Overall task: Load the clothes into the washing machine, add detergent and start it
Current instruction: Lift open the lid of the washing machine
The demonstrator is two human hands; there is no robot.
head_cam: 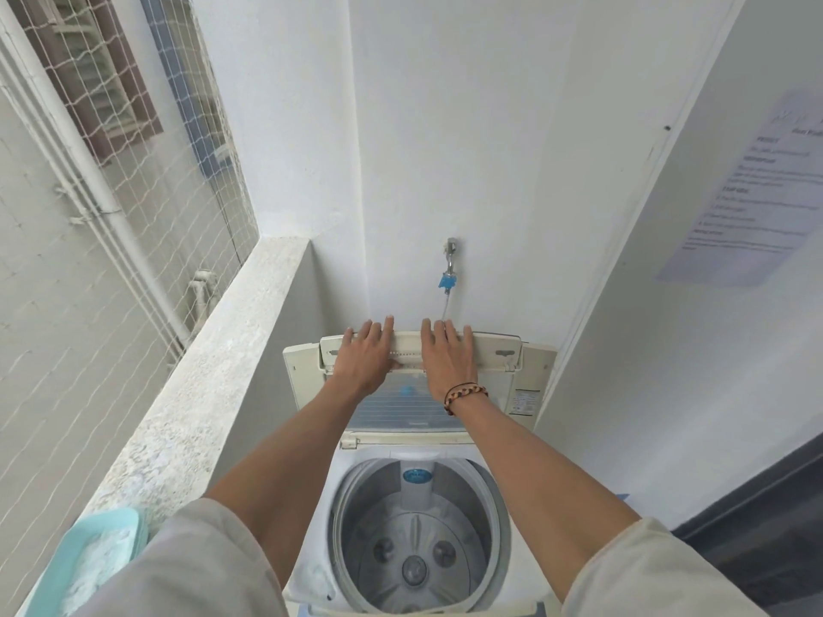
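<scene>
top-loading washing machine (311,567) stands against the white back wall, between a concrete ledge (209,394) on the left and a side wall on the right. lid (490,354) is folded and raised upright at the rear of the machine. left hand (369,354) and right hand (445,354) lie flat on the raised lid, side by side, fingers straight and spread, fingertips over its top edge; neither grips anything. braided bracelet (465,394) on right wrist. drum (401,527) is open to view, pulsator at the bottom, no clothes seen in it. light blue basket (89,554) at lower left beside the ledge, with pale contents; cannot tell what. tap (450,256) with blue fitting on wall above the lid. printed notice (757,189) on right wall, text unreadable.
</scene>
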